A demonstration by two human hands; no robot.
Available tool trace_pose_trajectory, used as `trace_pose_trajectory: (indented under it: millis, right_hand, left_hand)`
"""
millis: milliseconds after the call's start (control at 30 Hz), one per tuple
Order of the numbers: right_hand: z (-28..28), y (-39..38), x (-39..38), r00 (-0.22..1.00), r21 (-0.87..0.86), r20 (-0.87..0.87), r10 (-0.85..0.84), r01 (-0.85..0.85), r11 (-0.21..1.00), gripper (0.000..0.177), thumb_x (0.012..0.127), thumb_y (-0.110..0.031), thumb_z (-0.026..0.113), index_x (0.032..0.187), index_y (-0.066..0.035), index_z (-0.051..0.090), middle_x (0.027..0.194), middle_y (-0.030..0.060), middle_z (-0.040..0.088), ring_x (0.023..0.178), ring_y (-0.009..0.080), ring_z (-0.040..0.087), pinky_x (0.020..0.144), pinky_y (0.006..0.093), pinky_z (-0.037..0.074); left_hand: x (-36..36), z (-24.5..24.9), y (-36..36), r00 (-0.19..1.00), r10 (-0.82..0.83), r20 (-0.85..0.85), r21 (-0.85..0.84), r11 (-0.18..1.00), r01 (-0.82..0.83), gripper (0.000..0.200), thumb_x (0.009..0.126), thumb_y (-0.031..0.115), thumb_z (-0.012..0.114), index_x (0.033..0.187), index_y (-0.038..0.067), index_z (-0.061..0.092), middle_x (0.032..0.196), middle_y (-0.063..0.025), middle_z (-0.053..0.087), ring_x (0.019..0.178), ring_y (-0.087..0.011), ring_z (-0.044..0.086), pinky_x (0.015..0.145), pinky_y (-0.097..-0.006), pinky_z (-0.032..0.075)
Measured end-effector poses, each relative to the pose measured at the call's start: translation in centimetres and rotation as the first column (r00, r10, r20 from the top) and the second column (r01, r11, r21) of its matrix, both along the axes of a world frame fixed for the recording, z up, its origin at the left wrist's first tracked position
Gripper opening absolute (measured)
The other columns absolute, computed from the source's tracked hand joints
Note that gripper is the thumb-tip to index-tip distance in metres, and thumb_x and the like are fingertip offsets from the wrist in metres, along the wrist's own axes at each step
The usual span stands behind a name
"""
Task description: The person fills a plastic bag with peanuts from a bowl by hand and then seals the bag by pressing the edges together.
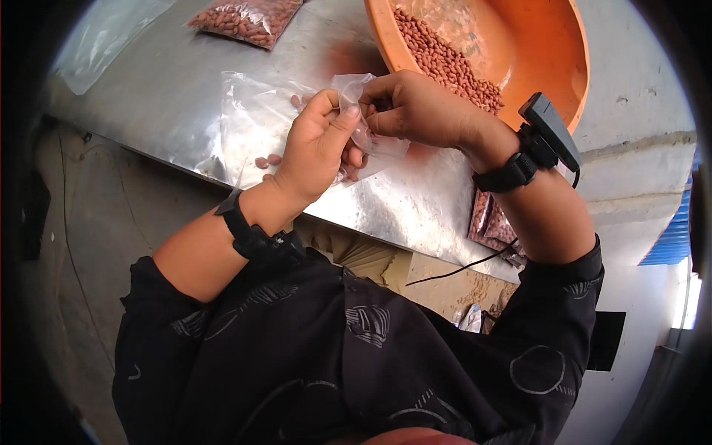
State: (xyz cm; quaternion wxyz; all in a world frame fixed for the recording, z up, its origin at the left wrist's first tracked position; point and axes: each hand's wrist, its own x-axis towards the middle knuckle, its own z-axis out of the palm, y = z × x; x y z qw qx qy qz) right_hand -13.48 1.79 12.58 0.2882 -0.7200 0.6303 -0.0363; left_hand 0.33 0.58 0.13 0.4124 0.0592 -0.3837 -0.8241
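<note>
Between my two hands is a clear plastic bag, its edge bunched up and creased. My left hand pinches the film between thumb and curled fingers. From the other side, my right hand grips the same film with thumb and fingertips. More clear plastic spreads flat over the metal table to the left of my hands. A few reddish-brown peanuts show at the plastic beside my left hand. Part of the bag is hidden behind my fingers.
A large orange basin holding loose peanuts stands just beyond my right hand. A filled peanut bag lies at the back; more filled bags sit by my right forearm. The metal table's front edge runs near my body.
</note>
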Motion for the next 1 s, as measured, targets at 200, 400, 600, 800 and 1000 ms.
trace_pose_trajectory:
  millis: [200,400,600,800,1000]
  right_hand:
    - [-1.2,-0.7,0.6,0.983,-0.129,0.094,-0.160,0.171,0.977,0.014,0.075,-0.009,0.060,0.084,0.001,0.060,0.065,0.0095,0.060,0.060,0.0163,0.059,0.056,0.0281,0.048]
    - [-1.2,-0.7,0.4,0.941,-0.005,0.297,-0.164,0.174,0.985,0.025,0.079,-0.011,0.061,0.098,0.006,0.057,0.086,0.0135,0.063,0.072,0.0161,0.061,0.062,0.0269,0.051]
    - [3.6,0.2,-0.5,0.933,0.066,0.310,-0.183,0.170,0.983,0.026,0.083,-0.013,0.060,0.106,0.000,0.058,0.094,0.0042,0.060,0.080,0.0104,0.060,0.071,0.0232,0.051]
    - [6.6,-1.4,-10.4,0.911,0.016,-0.077,-0.405,0.407,0.913,0.038,0.085,-0.027,0.060,0.113,-0.003,0.053,0.101,0.0059,0.059,0.078,0.0129,0.061,0.067,0.0279,0.053]
    - [3.2,-1.8,-16.8,0.714,0.223,-0.482,-0.508,0.661,0.717,0.079,0.077,-0.049,0.063,0.136,-0.007,0.031,0.129,0.0163,0.045,0.079,0.0231,0.061,0.065,0.0397,0.054]
  left_hand:
    - [0.1,0.5,0.1,1.000,-0.008,0.006,0.008,1.000,0.008,0.017,0.095,0.022,0.045,0.093,0.006,0.044,0.065,-0.0023,0.055,0.048,-0.0052,0.049,0.041,-0.0197,0.043]
    - [0.1,-0.1,-0.2,1.000,0.002,-0.012,-0.010,1.000,-0.002,0.017,0.095,0.022,0.044,0.094,0.005,0.043,0.067,-0.0032,0.056,0.049,-0.0054,0.050,0.043,-0.0201,0.045]
    - [0.1,0.3,0.0,0.999,0.017,-0.028,0.045,0.999,-0.016,0.017,0.096,0.021,0.042,0.096,0.004,0.043,0.068,-0.0045,0.056,0.049,-0.0067,0.051,0.044,-0.0210,0.046]
    - [0.1,0.3,0.1,1.000,0.016,0.027,0.019,1.000,-0.016,0.019,0.096,0.024,0.039,0.103,0.005,0.040,0.064,-0.0056,0.052,0.051,-0.0107,0.051,0.046,-0.0241,0.044]
    - [0.5,0.8,0.1,0.999,-0.002,0.048,0.046,0.999,0.000,0.016,0.096,0.020,0.041,0.097,0.005,0.041,0.070,-0.0054,0.054,0.052,-0.0085,0.051,0.048,-0.0210,0.044]
